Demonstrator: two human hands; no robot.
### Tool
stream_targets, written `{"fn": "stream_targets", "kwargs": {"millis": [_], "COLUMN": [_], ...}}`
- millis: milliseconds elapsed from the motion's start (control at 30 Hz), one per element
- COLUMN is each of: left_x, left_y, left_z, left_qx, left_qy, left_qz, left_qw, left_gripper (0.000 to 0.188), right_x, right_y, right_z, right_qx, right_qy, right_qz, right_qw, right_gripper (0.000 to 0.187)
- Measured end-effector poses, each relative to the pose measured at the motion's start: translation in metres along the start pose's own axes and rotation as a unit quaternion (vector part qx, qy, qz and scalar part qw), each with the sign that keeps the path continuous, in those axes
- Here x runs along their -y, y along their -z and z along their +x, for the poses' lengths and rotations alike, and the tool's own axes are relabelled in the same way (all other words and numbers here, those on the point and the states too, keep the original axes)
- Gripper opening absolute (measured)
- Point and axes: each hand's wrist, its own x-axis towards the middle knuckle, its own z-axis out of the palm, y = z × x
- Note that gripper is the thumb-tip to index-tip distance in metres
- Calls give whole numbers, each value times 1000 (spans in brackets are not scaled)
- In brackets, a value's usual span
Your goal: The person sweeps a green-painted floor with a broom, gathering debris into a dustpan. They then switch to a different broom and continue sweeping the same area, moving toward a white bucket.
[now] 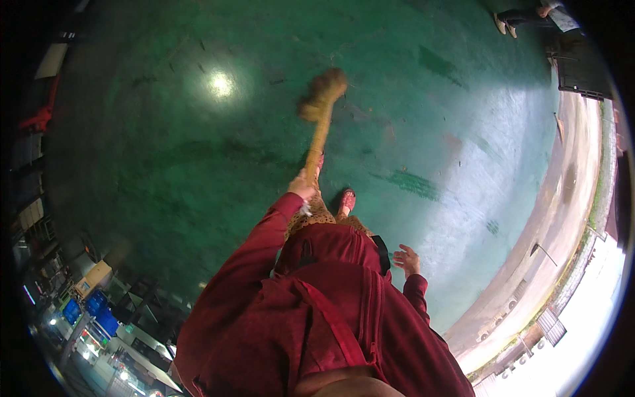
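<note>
From the head view, I see the left grip (303, 187) wrapped round the near end of a broom (319, 135), whose handle runs forward out of the fist. The blurred head lies beyond the hand, over the green floor (198, 139); I can't tell whether it touches. The right grip (407, 260) hangs by the hip, fingers spread wide, well apart from the broom. Another person (526, 16) stands far off, ahead to the right.
</note>
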Motion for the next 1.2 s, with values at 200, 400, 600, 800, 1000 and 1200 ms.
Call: {"fn": "stream_targets", "kwargs": {"millis": [200,400,600,800,1000,1200], "left_x": [-67,-58,5,109,233,159], "left_y": [-10,46,158,220,338,289], "left_z": [4,-35,-111,-61,107,241], "left_qx": [320,418,219,-136,-126,-29], "left_qy": [152,201,209,228,247,313], "left_qz": [-310,-649,-746,-486,-604,-453], "left_qw": [882,603,593,833,747,834], "left_gripper": [39,16,15,20,18,19], "right_x": [6,-17,47,130,112,10], "right_y": [-20,-4,18,-12,-22,-13], "right_z": [13,57,94,42,-9,-69], "right_qx": [82,55,52,24,-35,-133], "right_qy": [-19,-33,-58,116,73,-89], "right_qz": [-32,-48,38,-118,-111,-84], "right_qw": [996,997,996,986,991,984], "right_gripper": [35,34,37,32,34,32]}}
